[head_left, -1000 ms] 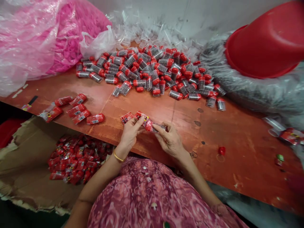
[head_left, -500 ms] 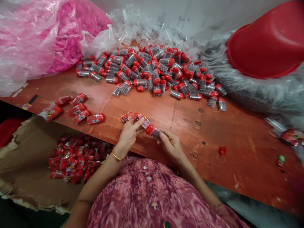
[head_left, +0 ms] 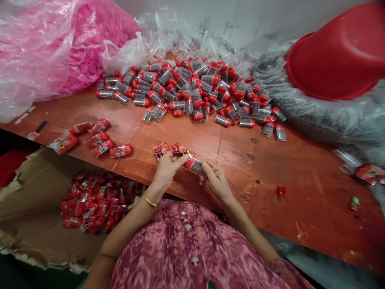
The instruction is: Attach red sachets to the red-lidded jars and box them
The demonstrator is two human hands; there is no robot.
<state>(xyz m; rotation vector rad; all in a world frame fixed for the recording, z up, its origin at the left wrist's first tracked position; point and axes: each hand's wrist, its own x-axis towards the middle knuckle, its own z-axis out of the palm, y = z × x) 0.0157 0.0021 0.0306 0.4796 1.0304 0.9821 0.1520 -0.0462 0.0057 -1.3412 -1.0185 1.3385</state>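
My left hand, with a gold bangle at its wrist, pinches a red printed plastic sleeve. The sleeve lies around the red-capped end of a small clear container with dark contents. At the container's other end, my right hand grips it between thumb and fingers. Flat red printed sleeves lie on the table just beyond my left fingers. Several red wrapped containers rest on the table to the left.
A big pile of red-capped containers spreads across the back of the orange table, with clear tubes behind. Pink pieces in a plastic bag stand back left. A red bucket sits back right. Below left, a cardboard box holds wrapped containers.
The container's red cap has moved into the sleeve, which now covers that end. My hands have come closer together.
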